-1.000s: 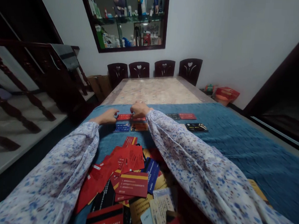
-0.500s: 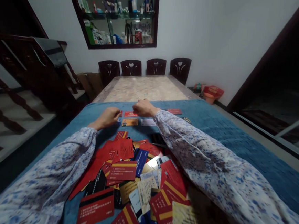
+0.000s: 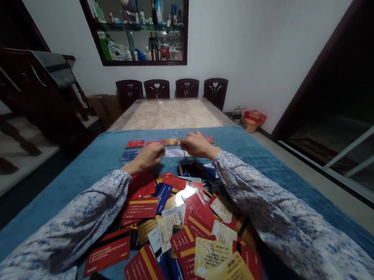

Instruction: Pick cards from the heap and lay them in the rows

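My left hand (image 3: 151, 155) is closed, its fingertips by the left edge of a pale lavender card (image 3: 174, 153) that lies flat on the blue cloth. Over the right part of the card rows, my right hand (image 3: 198, 144) is closed too, with its fingertips at the right end of a gold card (image 3: 171, 142). Whatever either hand pinches is hidden. Left of the gold card lie a red card (image 3: 135, 144) and another red one partly behind my left hand. A blue card (image 3: 129, 155) is in the nearer row.
A loose heap of red, yellow, blue and black cards (image 3: 143, 207) spreads between my forearms. Blue cloth (image 3: 84, 170) covers the near table; its stone-patterned top (image 3: 169, 112) shows beyond. Several dark chairs (image 3: 157, 89) stand at the far end, below a glass-shelved wall cabinet (image 3: 137, 26).
Both hands have moved right along the card rows. The cards at the left end are now uncovered, and the gold card shows beside my right hand. My view has shifted somewhat to the right.
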Available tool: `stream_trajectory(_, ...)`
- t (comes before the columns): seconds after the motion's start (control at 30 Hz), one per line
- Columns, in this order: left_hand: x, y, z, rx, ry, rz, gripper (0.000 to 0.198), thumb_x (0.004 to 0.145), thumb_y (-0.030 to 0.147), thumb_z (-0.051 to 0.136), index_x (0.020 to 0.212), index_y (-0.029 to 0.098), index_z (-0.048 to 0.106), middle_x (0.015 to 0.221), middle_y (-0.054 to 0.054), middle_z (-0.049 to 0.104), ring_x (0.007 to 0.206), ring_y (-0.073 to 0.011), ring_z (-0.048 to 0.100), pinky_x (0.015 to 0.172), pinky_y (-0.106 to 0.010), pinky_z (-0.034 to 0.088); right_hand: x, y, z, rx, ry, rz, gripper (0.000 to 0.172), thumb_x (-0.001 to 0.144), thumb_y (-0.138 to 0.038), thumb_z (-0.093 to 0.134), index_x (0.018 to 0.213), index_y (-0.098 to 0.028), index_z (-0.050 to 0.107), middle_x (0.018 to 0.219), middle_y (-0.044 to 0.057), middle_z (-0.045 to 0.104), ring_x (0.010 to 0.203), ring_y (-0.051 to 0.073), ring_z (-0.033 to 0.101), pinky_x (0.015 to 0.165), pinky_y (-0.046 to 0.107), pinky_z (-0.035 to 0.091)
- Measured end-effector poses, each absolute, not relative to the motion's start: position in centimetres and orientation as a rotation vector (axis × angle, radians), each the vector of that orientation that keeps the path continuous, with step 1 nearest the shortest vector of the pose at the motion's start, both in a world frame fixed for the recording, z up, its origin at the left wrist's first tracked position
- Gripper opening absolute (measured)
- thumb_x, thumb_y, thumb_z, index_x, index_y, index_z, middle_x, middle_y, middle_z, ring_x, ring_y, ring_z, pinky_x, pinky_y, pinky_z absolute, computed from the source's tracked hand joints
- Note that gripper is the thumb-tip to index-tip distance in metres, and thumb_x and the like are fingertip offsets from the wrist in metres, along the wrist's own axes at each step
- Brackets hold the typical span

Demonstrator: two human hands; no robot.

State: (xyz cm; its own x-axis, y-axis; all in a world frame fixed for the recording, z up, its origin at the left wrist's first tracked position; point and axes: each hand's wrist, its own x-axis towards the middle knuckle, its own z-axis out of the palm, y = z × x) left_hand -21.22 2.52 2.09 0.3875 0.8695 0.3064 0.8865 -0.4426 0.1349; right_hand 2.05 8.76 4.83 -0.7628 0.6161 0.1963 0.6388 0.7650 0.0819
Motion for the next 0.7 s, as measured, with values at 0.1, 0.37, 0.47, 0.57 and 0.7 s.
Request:
stream_trajectory(0.1, -20.0, 2.4, 1.5, -2.603, -1.603, -0.55, 0.022, 0.091, 0.016, 0.047, 0.083, 0.016, 0.068, 0.086, -0.01, 0.067, 0.083, -0.0209, 0.061, 0.08, -0.033, 0.049, 4.3, 8.1, 4.6, -1.063, -2.782, -0.2, 0.026, 0.1, -0.025, 0.051, 0.104, -0.021, 0.076, 0.102, 0.011, 0.076, 0.106, 0.026, 0.06, 0.083, 0.036, 0.03)
stream_trajectory(0.37, -16.4, 2.2, 1.0, -2.68, -1.543, -0.596, 0.021, 0.093, 0.018, 0.049, 0.082, 0.016, 0.067, 0.088, -0.009, 0.067, 0.082, -0.0199, 0.059, 0.079, -0.033, 0.049, 9.4, 6.9, 3.2, -1.163, -2.71, -0.144, 0.023, 0.099, -0.024, 0.053, 0.098, -0.02, 0.076, 0.109, 0.012, 0.076, 0.113, 0.026, 0.059, 0.081, 0.035, 0.029)
stream_trajectory(0.47, -14.9, 2.0, 1.1, -2.715, -1.512, -0.61, 0.021, 0.093, 0.018, 0.048, 0.083, 0.016, 0.067, 0.089, -0.008, 0.066, 0.082, -0.0194, 0.058, 0.078, -0.032, 0.048, 11.0, 6.8, 2.5, -1.166, -2.705, -0.122, 0.023, 0.098, -0.023, 0.053, 0.098, -0.02, 0.075, 0.108, 0.011, 0.077, 0.111, 0.026, 0.059, 0.082, 0.035, 0.029)
stream_trajectory(0.57, -13.5, 2.0, 1.1, -2.739, -1.468, -0.588, 0.021, 0.092, 0.016, 0.049, 0.082, 0.016, 0.067, 0.089, -0.007, 0.065, 0.081, -0.0184, 0.058, 0.077, -0.03, 0.047, 12.5, 6.5, 1.9, -1.174, -2.689, -0.118, 0.022, 0.098, -0.024, 0.053, 0.096, -0.02, 0.075, 0.106, 0.011, 0.077, 0.106, 0.025, 0.058, 0.081, 0.035, 0.029)
stream_trajectory(0.7, -11.4, 1.9, 0.9, -2.777, -1.375, -0.543, 0.019, 0.091, 0.015, 0.05, 0.082, 0.016, 0.067, 0.088, -0.007, 0.064, 0.083, -0.0184, 0.059, 0.076, -0.029, 0.047, 14.4, 5.7, 1.4, -1.186, -2.7, -0.073, 0.02, 0.095, -0.022, 0.055, 0.096, -0.021, 0.075, 0.105, 0.011, 0.076, 0.103, 0.025, 0.058, 0.08, 0.035, 0.03)
